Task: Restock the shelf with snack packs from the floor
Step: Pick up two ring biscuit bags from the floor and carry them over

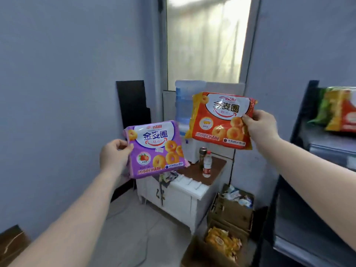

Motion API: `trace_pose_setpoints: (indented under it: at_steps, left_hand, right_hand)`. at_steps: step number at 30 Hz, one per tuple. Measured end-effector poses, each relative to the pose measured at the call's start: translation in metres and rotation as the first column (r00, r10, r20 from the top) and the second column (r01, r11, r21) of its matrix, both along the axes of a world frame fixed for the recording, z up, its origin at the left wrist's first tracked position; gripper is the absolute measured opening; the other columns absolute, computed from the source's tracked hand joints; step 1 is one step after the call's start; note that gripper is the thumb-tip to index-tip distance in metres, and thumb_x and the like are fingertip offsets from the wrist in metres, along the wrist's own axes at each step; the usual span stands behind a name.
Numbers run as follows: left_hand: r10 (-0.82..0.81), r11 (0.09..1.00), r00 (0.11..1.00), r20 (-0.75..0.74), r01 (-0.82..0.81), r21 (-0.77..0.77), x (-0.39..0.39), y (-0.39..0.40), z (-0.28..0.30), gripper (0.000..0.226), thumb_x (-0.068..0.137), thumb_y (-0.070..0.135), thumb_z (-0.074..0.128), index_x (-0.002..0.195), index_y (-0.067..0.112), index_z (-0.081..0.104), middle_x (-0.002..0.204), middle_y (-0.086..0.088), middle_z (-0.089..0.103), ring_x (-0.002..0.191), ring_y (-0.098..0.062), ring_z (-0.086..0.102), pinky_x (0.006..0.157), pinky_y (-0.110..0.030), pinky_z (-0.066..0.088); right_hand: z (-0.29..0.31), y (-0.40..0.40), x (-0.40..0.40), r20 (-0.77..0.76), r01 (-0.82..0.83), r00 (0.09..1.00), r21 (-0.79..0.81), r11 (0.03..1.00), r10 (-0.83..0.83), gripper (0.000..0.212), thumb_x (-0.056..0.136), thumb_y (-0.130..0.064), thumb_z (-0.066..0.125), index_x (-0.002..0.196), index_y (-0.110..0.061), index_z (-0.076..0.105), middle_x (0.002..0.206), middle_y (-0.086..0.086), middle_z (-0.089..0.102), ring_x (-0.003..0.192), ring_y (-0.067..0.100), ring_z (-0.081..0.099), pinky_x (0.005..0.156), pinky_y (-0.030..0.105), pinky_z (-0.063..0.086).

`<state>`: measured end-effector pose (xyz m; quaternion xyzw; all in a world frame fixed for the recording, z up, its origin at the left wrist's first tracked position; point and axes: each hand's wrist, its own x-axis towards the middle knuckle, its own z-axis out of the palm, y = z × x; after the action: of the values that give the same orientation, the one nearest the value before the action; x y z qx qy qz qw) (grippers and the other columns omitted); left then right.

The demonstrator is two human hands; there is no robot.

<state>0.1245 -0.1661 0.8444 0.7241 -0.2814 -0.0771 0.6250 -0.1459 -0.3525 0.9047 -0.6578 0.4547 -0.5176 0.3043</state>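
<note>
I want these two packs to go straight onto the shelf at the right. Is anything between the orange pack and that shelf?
Nothing visible blocks it. The right hand holds the orange pack in open air left of the shelf. The other packs on the shelf lie farther in. The left hand holds the purple pack farther left.

One wide-angle view from my head, facing forward and slightly down toward a room corner, my outstretched forearms close, the shelf (316, 151) at right edge.
</note>
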Motion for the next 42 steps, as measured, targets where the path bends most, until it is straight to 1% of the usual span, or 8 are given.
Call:
trace_pose_setpoints:
  at_steps: [9,13,23,27,30,35,39,42]
  left_hand:
    - [-0.363,0.922,0.931,-0.024,0.355,-0.157,-0.174,-0.155,0.077,0.024,0.089,0.014,0.060,0.067,0.018,0.050,0.091,-0.013,0.063,0.081,-0.029,0.061,0.061,-0.029,0.048]
    - [-0.502,0.858,0.863,-0.059,0.488,-0.162,-0.254,-0.216,0.090,0.022,0.087,0.013,0.061,0.067,0.018,0.052,0.090,-0.014,0.065,0.078,-0.029,0.063,0.070,-0.037,0.053]
    - [-0.635,0.769,0.771,-0.041,0.627,-0.125,-0.399,-0.324,0.093,0.026,0.087,0.014,0.060,0.064,0.018,0.049,0.096,-0.017,0.068,0.089,-0.032,0.067,0.083,-0.049,0.056]
    - [-0.608,0.793,0.793,-0.037,0.605,-0.066,-0.408,-0.344,0.082,0.024,0.089,0.018,0.059,0.066,0.018,0.052,0.103,-0.018,0.069,0.093,-0.031,0.066,0.084,-0.050,0.056]
    - [-0.603,0.797,0.796,-0.045,0.604,-0.012,-0.402,-0.343,0.079,0.011,0.091,0.021,0.055,0.088,0.011,0.058,0.105,-0.012,0.067,0.090,-0.023,0.061,0.068,-0.031,0.053]
    - [-0.579,0.813,0.812,0.073,0.569,0.122,-0.368,-0.324,0.080,0.034,0.093,0.028,0.049,0.119,0.006,0.057,0.117,-0.013,0.061,0.092,-0.027,0.054,0.071,-0.032,0.046]
    - [-0.524,0.848,0.839,0.148,0.496,0.188,-0.321,-0.289,0.067,0.032,0.093,0.025,0.051,0.112,0.003,0.062,0.101,-0.015,0.063,0.085,-0.026,0.053,0.061,-0.029,0.041]
    - [-0.457,0.882,0.868,0.192,0.414,0.224,-0.272,-0.240,0.052,0.026,0.092,0.023,0.053,0.106,0.005,0.065,0.113,-0.019,0.067,0.095,-0.031,0.060,0.072,-0.028,0.037]
  right_hand:
    - [0.058,-0.035,-0.204,-0.032,0.298,0.951,-0.172,0.939,-0.308,0.027,0.092,-0.026,0.052,0.105,-0.007,0.067,0.102,0.009,0.068,0.100,0.028,0.061,0.090,0.043,0.050]
    - [0.067,-0.052,-0.284,-0.063,0.386,0.910,-0.227,0.894,-0.409,0.026,0.090,-0.025,0.054,0.097,-0.004,0.068,0.093,0.009,0.068,0.091,0.029,0.061,0.078,0.035,0.047]
    - [0.056,-0.080,-0.394,-0.073,0.475,0.864,-0.217,0.853,-0.499,0.029,0.093,-0.031,0.052,0.112,-0.012,0.064,0.111,0.011,0.068,0.102,0.032,0.063,0.089,0.049,0.052]
    - [0.038,-0.085,-0.390,-0.130,0.435,0.874,-0.217,0.874,-0.467,0.027,0.092,-0.027,0.054,0.109,-0.011,0.066,0.107,0.010,0.070,0.099,0.030,0.063,0.087,0.047,0.052]
    - [0.015,-0.089,-0.372,-0.244,0.402,0.867,-0.170,0.900,-0.434,0.024,0.092,-0.025,0.054,0.105,-0.009,0.066,0.102,0.008,0.070,0.091,0.024,0.060,0.076,0.031,0.046]
    - [0.014,-0.094,-0.350,-0.259,0.428,0.861,-0.095,0.899,-0.437,0.035,0.091,-0.027,0.055,0.118,-0.004,0.053,0.115,0.014,0.062,0.103,0.027,0.056,0.076,0.029,0.039]
    - [0.028,-0.078,-0.323,-0.245,0.488,0.788,-0.311,0.816,-0.565,0.050,0.086,-0.031,0.060,0.127,-0.011,0.039,0.132,0.011,0.046,0.125,0.029,0.038,0.102,0.046,0.031]
    - [0.029,-0.060,-0.274,-0.293,0.328,0.821,-0.462,0.824,-0.491,0.035,0.085,-0.026,0.060,0.115,-0.012,0.050,0.123,0.010,0.051,0.119,0.029,0.040,0.100,0.042,0.029]
